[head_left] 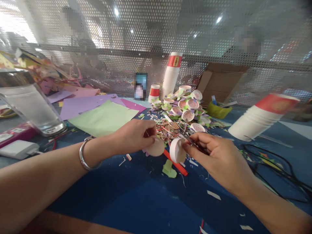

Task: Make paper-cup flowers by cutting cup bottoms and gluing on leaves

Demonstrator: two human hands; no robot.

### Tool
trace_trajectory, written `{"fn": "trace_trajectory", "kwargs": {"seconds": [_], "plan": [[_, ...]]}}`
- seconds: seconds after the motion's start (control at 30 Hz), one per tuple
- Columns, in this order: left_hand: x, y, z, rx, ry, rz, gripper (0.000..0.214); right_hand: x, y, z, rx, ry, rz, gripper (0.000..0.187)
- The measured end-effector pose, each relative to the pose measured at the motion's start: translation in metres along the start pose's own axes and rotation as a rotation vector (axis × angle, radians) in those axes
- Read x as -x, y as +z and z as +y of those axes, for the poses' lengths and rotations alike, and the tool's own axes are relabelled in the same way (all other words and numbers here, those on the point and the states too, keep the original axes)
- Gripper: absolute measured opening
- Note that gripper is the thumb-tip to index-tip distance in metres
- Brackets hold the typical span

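Note:
My left hand (133,136) is closed in a pinch on a round pale cup-bottom disc (156,148), just above the blue table (136,195). My right hand (214,156) is closed around a pair of scissors (192,141) and also holds a short white cut paper cup piece (177,150) against its thumb. The two pieces are a few centimetres apart. A silver bangle (85,156) sits on my left wrist. Just beyond my hands lies a heap of cut cup discs and paper scraps (182,112).
Stacks of red-and-white paper cups stand at the back (172,74) and lie at the right (263,115). Coloured paper sheets (102,117) and a clear jar (31,104) are at the left. Black cables (275,165) trail at the right. A perforated screen (156,39) backs the table.

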State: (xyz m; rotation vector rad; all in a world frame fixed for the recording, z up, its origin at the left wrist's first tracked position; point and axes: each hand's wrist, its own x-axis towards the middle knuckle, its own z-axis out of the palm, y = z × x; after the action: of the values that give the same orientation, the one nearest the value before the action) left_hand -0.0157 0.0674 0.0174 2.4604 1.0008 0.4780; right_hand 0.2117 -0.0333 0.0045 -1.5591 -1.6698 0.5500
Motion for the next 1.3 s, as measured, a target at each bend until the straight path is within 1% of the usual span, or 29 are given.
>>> {"fn": "trace_trajectory", "kwargs": {"seconds": [0.1,0.27,0.33,0.47,0.53,0.63,0.83,1.03,1.3], "plan": [[0.002,0.003,0.005,0.108,-0.009,-0.005,0.004,0.002,-0.001,0.0,0.002,0.015,-0.004,0.031],[0.002,0.014,0.007,0.444,-0.029,-0.105,0.01,0.003,-0.001,0.0,0.003,0.035,-0.009,0.031],[0.002,0.018,0.007,0.493,-0.014,-0.128,0.009,0.002,0.0,0.001,0.005,0.037,-0.021,0.031],[0.003,0.018,0.005,0.333,0.034,-0.16,0.008,0.002,0.0,0.002,0.01,0.033,-0.039,0.03],[0.003,0.016,0.005,0.265,0.026,-0.173,0.009,0.002,0.001,0.002,0.011,0.031,-0.038,0.031],[0.003,0.014,0.005,0.228,-0.003,-0.173,0.01,0.001,0.001,0.002,0.024,0.031,-0.037,0.031],[0.002,0.016,0.005,0.22,-0.012,-0.169,0.013,0.003,0.001,0.002,0.011,0.03,-0.043,0.032],[0.002,0.017,0.002,0.305,0.031,-0.165,0.011,0.003,0.001,0.0,-0.003,0.025,-0.044,0.031],[0.0,0.017,0.005,0.361,0.013,-0.186,0.011,0.002,0.002,-0.003,-0.022,0.038,-0.049,0.035]]}}
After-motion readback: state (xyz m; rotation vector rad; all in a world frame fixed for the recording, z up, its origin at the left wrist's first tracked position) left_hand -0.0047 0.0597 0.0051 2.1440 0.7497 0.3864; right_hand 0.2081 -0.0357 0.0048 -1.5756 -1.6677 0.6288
